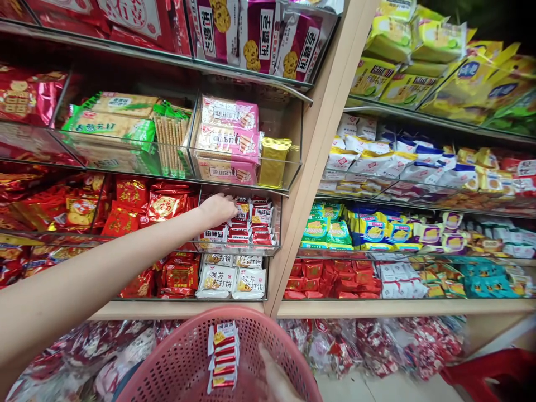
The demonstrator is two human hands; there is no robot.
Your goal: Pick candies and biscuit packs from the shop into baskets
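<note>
My left hand (220,210) reaches into a clear shelf bin of small red-and-white snack packets (262,216). Its fingers bend down among the packets at the bin's left side; the fingertips are hidden, so a grip cannot be made out. Below the shelf stands a pink perforated plastic basket (167,357). Several red-and-white packets (224,357) of the same look lie in a row inside it. Over the basket's right part is my right hand (276,377), slightly blurred, fingers stretched out, apart from the packets.
White cracker packets (215,279) fill the bin underneath. Pink-and-white boxes (228,139) and a gold packet (274,162) sit one shelf higher. A wooden upright (310,151) divides the shelves. Bagged goods (368,346) lie beneath, and a red object (494,374) is at lower right.
</note>
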